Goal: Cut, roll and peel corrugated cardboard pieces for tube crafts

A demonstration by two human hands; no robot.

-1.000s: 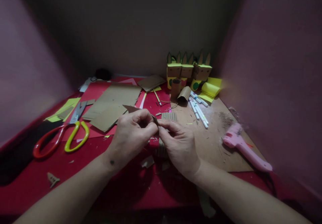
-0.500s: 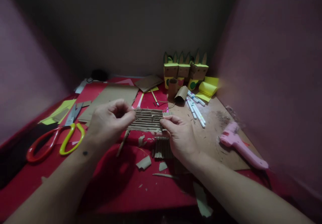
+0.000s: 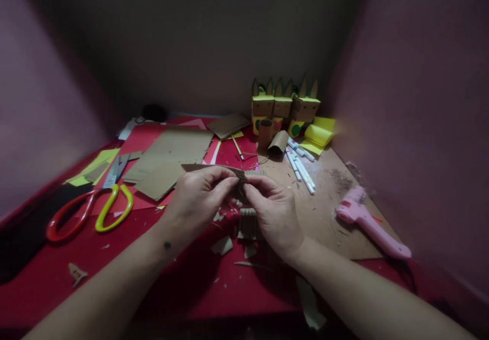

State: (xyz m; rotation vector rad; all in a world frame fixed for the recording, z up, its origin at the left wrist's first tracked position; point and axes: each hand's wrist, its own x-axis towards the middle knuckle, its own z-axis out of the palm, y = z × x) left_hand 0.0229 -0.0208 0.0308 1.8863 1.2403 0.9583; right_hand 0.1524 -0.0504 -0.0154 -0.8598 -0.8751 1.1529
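Observation:
Between my two hands is a strip of corrugated cardboard (image 3: 239, 176), now seen nearly edge-on and mostly covered by my fingers. My left hand (image 3: 202, 192) pinches it from the left with thumb and forefinger. From the right, my right hand (image 3: 273, 205) pinches its end, the thumbs close together. Below them a small ridged cardboard piece (image 3: 249, 224) lies on the red tabletop (image 3: 183, 284), partly behind my right hand. Torn paper scraps (image 3: 222, 245) are scattered around it.
Scissors (image 3: 103, 202) with red and yellow handles lie open at left, beside flat cardboard sheets (image 3: 179, 144). Right of my hands are white markers (image 3: 301, 169), cardboard tubes (image 3: 265, 135) and a pink glue gun (image 3: 367, 220). Cardboard animal figures (image 3: 282, 106) stand at the back.
My left hand has moved right, close to my right hand. The cardboard strip has tipped from ridged face showing to nearly edge-on.

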